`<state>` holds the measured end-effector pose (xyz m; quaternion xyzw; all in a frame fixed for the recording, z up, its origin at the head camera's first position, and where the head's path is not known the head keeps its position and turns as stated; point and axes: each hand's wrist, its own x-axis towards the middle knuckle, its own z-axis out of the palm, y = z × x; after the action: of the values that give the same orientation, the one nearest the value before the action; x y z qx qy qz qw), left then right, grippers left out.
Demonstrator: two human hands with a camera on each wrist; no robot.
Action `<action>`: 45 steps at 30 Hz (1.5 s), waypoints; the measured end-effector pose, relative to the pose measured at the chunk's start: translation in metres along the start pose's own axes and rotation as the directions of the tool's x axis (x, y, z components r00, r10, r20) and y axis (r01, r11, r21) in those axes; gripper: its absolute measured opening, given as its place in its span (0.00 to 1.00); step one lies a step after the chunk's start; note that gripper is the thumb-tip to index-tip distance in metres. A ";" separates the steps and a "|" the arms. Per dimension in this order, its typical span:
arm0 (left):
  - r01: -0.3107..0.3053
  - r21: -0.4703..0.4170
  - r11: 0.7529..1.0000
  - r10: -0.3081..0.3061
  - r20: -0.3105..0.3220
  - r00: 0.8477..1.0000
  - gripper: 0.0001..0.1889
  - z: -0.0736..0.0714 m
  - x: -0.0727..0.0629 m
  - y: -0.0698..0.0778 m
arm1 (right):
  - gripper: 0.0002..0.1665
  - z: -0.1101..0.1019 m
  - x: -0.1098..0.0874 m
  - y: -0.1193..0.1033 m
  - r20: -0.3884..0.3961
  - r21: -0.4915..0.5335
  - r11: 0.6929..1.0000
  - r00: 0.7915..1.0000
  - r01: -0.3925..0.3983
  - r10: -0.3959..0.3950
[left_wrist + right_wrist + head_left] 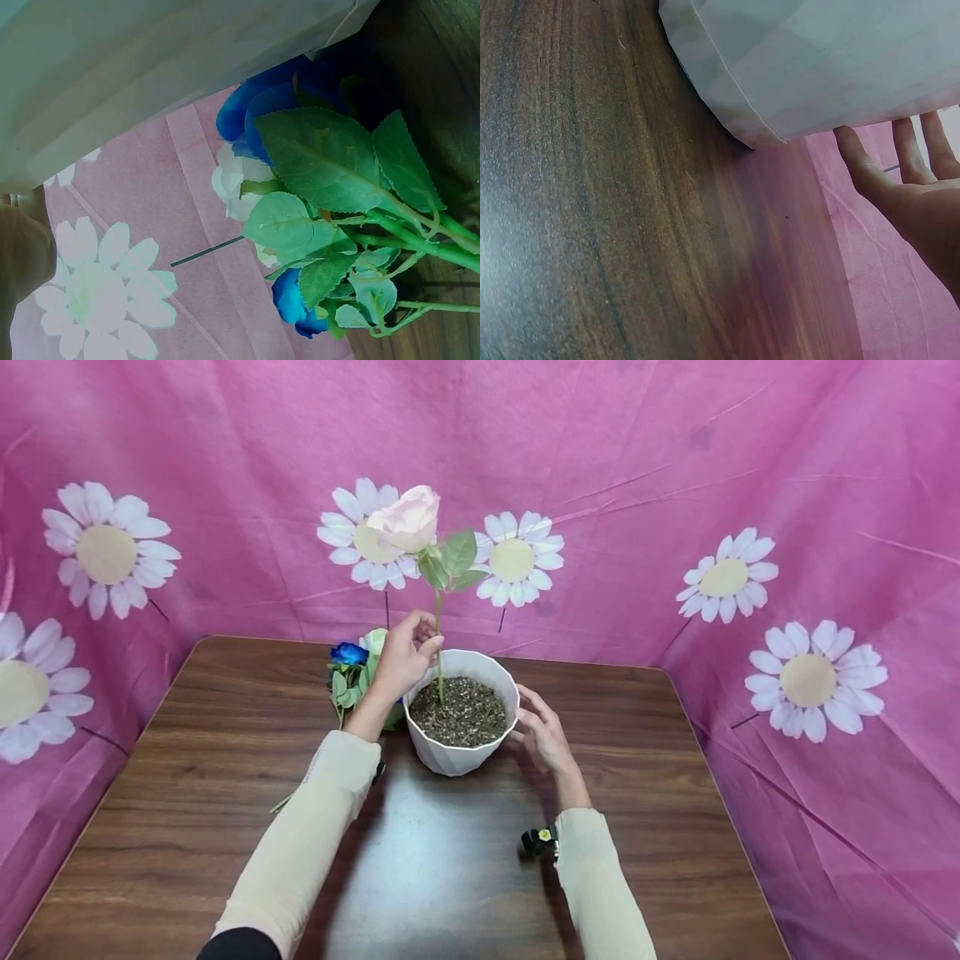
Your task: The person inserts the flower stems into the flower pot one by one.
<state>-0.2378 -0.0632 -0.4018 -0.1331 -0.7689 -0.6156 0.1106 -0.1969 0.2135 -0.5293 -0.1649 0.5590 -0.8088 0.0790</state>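
Note:
A pale pink rose with green leaves stands upright, its stem reaching down into the dark soil of a white faceted pot. My left hand pinches the stem between thumb and fingers, just above the pot's rim. On the pot's right side, the fingertips of my right hand rest against the wall with the fingers extended; the right wrist view shows those fingers at the pot's surface. In the left wrist view the pot's wall fills the upper left.
Left of the pot, partly behind my left arm, lie blue roses and a whitish rose with leafy stems. They rest on a brown wooden table. A pink cloth printed with daisies hangs around the table's back and sides.

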 end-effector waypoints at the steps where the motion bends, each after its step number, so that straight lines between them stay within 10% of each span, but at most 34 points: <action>1: -0.015 0.016 1.000 0.015 0.004 1.000 0.09 0.000 0.000 0.000 | 0.29 0.001 0.000 -0.001 0.005 0.006 1.000 1.000 0.005 -0.005; 11: -0.133 0.156 0.979 0.127 0.051 0.991 0.06 0.004 -0.001 -0.001 | 0.29 -0.022 0.009 0.022 -0.011 0.022 0.999 0.999 -0.041 0.041; 19: -0.173 0.241 0.955 0.157 0.085 0.984 0.08 0.004 -0.002 0.000 | 0.28 0.001 0.001 -0.002 0.024 0.007 1.000 1.000 -0.002 0.002; 33: -0.020 0.140 0.990 0.012 0.053 0.999 0.07 0.001 0.000 -0.004 | 0.26 -0.001 0.001 -0.001 -0.006 -0.030 0.999 0.999 -0.039 0.039; 45: -0.079 0.230 0.970 0.089 -0.033 0.995 0.08 -0.019 -0.005 0.001 | 0.26 0.011 -0.002 -0.010 -0.015 -0.013 1.000 1.000 -0.019 0.019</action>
<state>-0.2324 -0.0824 -0.3987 -0.1385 -0.8256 -0.5205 0.1678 -0.1907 0.2078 -0.5163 -0.1541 0.5665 -0.8054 0.0814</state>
